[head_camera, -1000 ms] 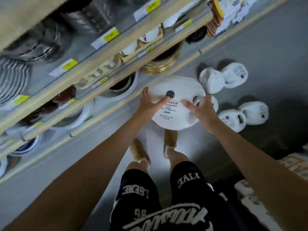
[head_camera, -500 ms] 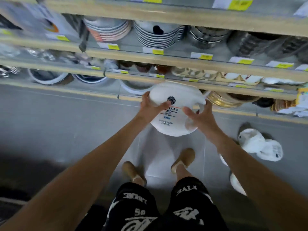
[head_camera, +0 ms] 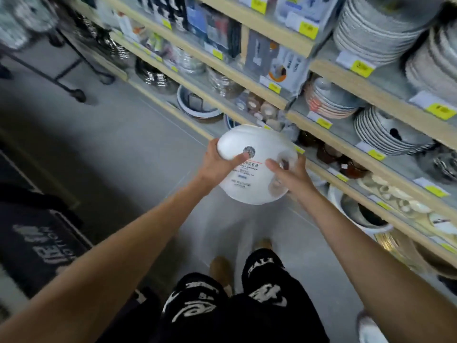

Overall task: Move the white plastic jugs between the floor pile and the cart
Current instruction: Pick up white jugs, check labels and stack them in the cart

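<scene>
A smooth grey floor (head_camera: pixel 123 149) runs beside wood-edged shelves (head_camera: pixel 269 100) on the right, crowded with ribbed plate stacks (head_camera: pixel 376 33), bowls and yellow price tags. The rounded, glossy white plastic jug (head_camera: pixel 252 179) hangs in the air by the lower shelves, above the person's feet. The left hand (head_camera: pixel 217 164) wraps its grip round the jug's left side, thumb on the label. The right hand (head_camera: pixel 289 177) has its grip curled at the handle side.

On the white jug (head_camera: pixel 257 142), the label (head_camera: pixel 243 175) reads "Capsules"; rest blurred.
</scene>
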